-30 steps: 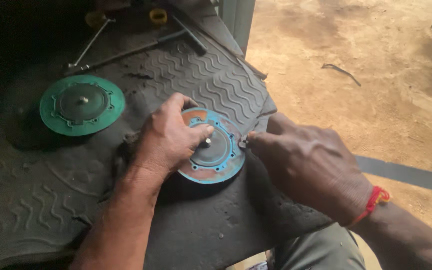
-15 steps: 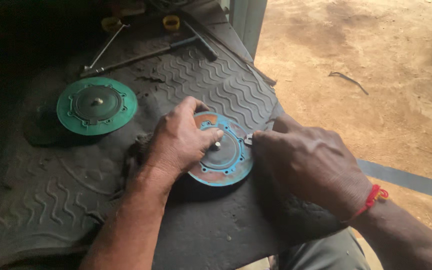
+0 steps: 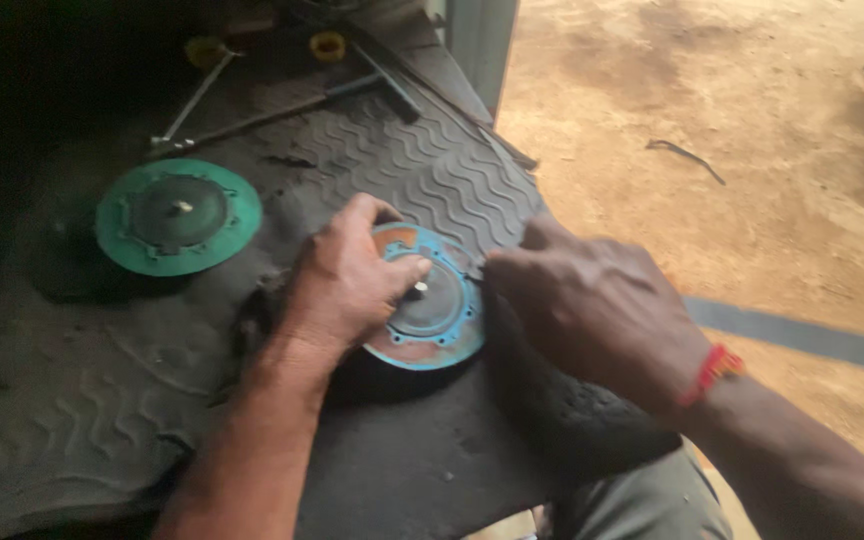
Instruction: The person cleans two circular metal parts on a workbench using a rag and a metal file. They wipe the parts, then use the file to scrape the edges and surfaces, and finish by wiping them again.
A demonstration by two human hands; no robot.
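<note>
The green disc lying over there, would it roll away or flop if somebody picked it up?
The green disc lies flat on the ribbed rubber mat, so it probably will not roll unless stood on its edge. It looks like painted metal with a raised middle and a stud, so likely stiff, not floppy, and rather heavy for its size. The mat's ridges should hinder sliding.

Your left hand (image 3: 347,280) lies palm-down, fingers (image 3: 402,272) spread flat; your right hand (image 3: 592,305) curls beside them, fingertips pinched together.
</note>
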